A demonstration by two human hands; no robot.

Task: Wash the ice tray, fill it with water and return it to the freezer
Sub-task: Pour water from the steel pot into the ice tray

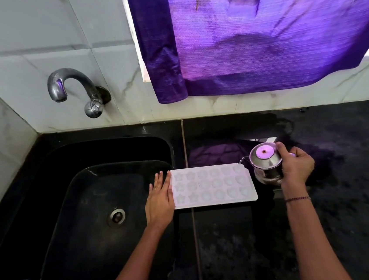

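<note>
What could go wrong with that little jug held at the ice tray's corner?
The small metal jug, gripped by the right hand, has its spout at the far right corner of the ice tray, so water may miss the moulds and run over the black counter. The left hand only rests flat against the tray's left edge; a full tray could slosh when lifted.

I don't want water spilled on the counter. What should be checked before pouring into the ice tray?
1. Ice tray lies level on the counter: ok.
2. Left hand steadies the tray's left edge: ok.
3. Right hand grips the jug: ok.
4. Jug's spout over a cell, not the rim: cannot tell.
5. Enough water in the jug: cannot tell.
6. Tap off: ok, no stream visible.
</note>
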